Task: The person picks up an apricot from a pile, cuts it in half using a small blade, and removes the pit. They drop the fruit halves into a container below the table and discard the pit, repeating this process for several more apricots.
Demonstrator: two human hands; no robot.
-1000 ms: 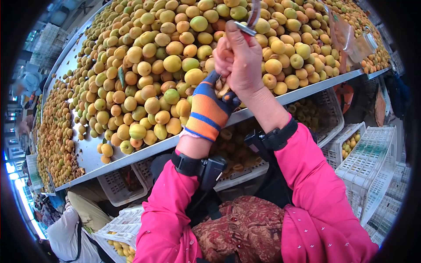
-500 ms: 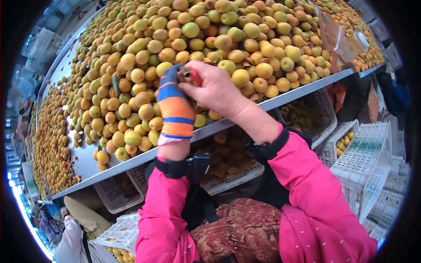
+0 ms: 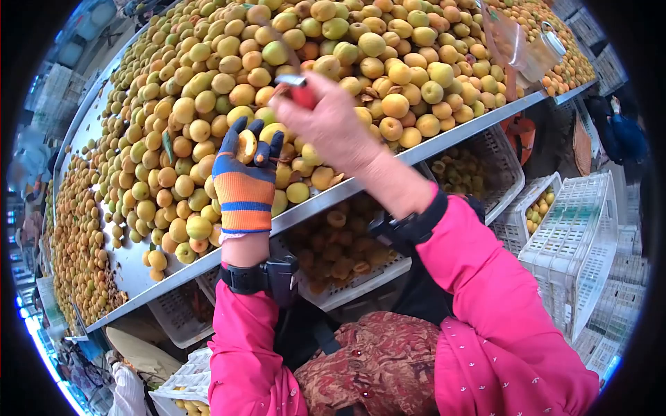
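Observation:
My left hand (image 3: 244, 173), in an orange and blue striped glove, is curled around an apricot half (image 3: 247, 146), its cut face showing between the fingers. My bare right hand (image 3: 326, 121) grips a small red-handled tool (image 3: 300, 91) with a metal end; motion blur hides its exact kind. Both hands are over the near edge of a big heap of yellow-orange apricots (image 3: 208, 97), the right one higher and to the right of the left. Below them, under the table edge, a white crate (image 3: 334, 298) holds several opened apricots (image 3: 340, 243).
The metal table rim (image 3: 444, 142) runs diagonally before me. More white crates (image 3: 572, 243) stand at the right, and another crate (image 3: 184, 315) sits beneath the table. A clear plastic jar (image 3: 542, 55) lies at the back right. A person's sleeve (image 3: 128, 392) shows at lower left.
My hands have come apart: the left has moved down and left, uncovering the apricot half. The right has lifted slightly up and away with the red-handled tool.

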